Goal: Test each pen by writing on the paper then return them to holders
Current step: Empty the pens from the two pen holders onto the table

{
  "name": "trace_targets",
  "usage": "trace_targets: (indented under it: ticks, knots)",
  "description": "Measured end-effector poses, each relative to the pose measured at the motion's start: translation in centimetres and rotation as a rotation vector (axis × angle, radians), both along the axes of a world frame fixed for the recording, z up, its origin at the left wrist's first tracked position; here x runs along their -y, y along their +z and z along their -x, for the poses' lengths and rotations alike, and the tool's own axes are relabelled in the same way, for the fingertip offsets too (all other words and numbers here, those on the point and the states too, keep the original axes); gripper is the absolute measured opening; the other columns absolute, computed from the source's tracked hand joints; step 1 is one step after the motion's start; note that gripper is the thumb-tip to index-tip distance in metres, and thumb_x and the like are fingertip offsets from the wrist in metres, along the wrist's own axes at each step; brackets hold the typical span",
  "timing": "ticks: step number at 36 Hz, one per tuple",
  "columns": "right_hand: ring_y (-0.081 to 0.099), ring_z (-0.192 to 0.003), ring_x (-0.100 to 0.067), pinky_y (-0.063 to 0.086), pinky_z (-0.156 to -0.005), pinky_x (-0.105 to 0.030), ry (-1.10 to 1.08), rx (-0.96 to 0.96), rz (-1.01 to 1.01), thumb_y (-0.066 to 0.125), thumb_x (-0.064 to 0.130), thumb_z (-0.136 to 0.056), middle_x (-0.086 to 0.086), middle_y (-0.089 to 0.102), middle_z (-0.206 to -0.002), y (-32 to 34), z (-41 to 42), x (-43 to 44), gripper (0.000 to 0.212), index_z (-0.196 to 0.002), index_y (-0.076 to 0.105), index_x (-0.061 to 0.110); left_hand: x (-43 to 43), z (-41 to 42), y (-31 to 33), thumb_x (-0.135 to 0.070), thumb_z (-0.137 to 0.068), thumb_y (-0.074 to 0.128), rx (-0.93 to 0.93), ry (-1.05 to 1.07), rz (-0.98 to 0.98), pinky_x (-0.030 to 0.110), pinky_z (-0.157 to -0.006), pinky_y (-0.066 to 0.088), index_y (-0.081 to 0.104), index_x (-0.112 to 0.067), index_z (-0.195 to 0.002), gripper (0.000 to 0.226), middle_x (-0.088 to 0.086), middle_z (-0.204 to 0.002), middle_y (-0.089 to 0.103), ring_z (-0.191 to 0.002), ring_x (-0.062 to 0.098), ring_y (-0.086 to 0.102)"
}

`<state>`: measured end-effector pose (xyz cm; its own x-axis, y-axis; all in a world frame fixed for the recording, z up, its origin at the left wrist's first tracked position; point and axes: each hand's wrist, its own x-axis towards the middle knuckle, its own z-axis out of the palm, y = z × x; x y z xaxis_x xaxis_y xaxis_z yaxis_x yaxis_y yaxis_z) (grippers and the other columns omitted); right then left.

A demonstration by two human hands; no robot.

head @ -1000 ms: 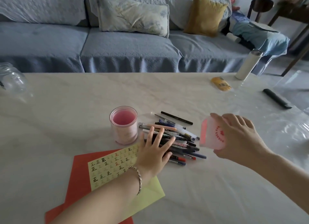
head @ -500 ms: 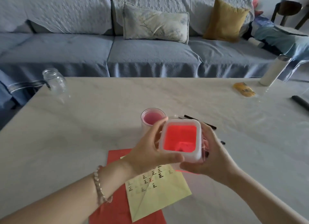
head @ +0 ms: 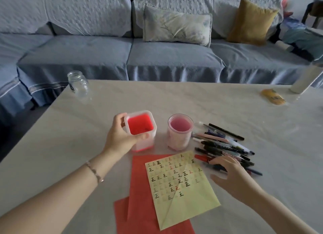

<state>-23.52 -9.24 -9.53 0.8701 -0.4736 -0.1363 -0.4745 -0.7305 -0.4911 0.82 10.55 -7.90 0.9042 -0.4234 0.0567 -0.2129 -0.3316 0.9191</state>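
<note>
Left hand [head: 120, 137] grips square holder [head: 140, 129], steadying it upright beside round holder [head: 180, 131]. Right hand [head: 232, 174] open, fingertips on pen pile [head: 227, 147] by yellow paper [head: 180, 186], probably picking one.

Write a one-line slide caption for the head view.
Left hand grips the square holder; right hand reaches the pen pile.

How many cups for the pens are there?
2. The square holder is in the left hand, left of the round holder, which stands by the pens. Both look empty.
</note>
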Motion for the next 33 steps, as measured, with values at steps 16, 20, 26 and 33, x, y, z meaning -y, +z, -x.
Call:
trace_targets:
  ticks: [16,20,26,33]
  knots:
    - [0.041,-0.122,-0.015,0.035,-0.095,-0.025,-0.044,-0.177,0.418,0.046,0.021,-0.092,0.004,0.051,-0.123,-3.5,0.7,2.2,0.031,-0.122,0.054,0.02,1.8,0.7,-2.4,-0.016,-0.079,0.072,0.21,-0.023,-0.127,0.023,-0.105,0.025,0.023,-0.01,-0.144,0.081,0.006,-0.146,0.031,-0.134,0.019,0.03]
    - [0.04,-0.12,-0.018,0.035,-0.094,-0.028,-0.048,-0.217,0.451,0.041,0.031,-0.096,0.002,0.048,-0.119,-3.6,0.7,2.2,0.029,-0.119,0.055,0.02,0.6,4.7,-2.6,0.001,-0.078,0.066,0.501,-0.044,-0.049,0.028,-0.105,0.03,0.038,-0.004,-0.132,0.061,0.017,-0.131,0.04,-0.124,0.028,0.035]
    - [0.042,-0.119,-0.016,0.032,-0.098,-0.027,-0.023,-0.12,0.476,0.037,0.035,-0.097,0.004,0.052,-0.12,-2.2,1.2,1.4,0.03,-0.119,0.051,0.021,1.0,8.7,-2.0,-0.009,-0.083,0.06,0.524,-0.383,-0.03,0.026,-0.092,0.043,0.057,-0.014,-0.115,0.033,-0.006,-0.121,0.05,-0.117,-0.003,0.039]
    - [0.052,-0.077,0.0,0.038,-0.066,-0.011,0.11,0.233,0.006,0.05,0.026,-0.092,0.017,0.054,-0.07,4.9,2.5,-3.1,0.017,-0.095,0.065,0.019,2.6,12.0,-1.0,-0.033,-0.092,0.041,0.96,-0.637,-0.272,0.031,-0.096,0.033,0.048,-0.016,-0.125,0.038,0.0,-0.123,0.057,-0.114,0.017,0.046]
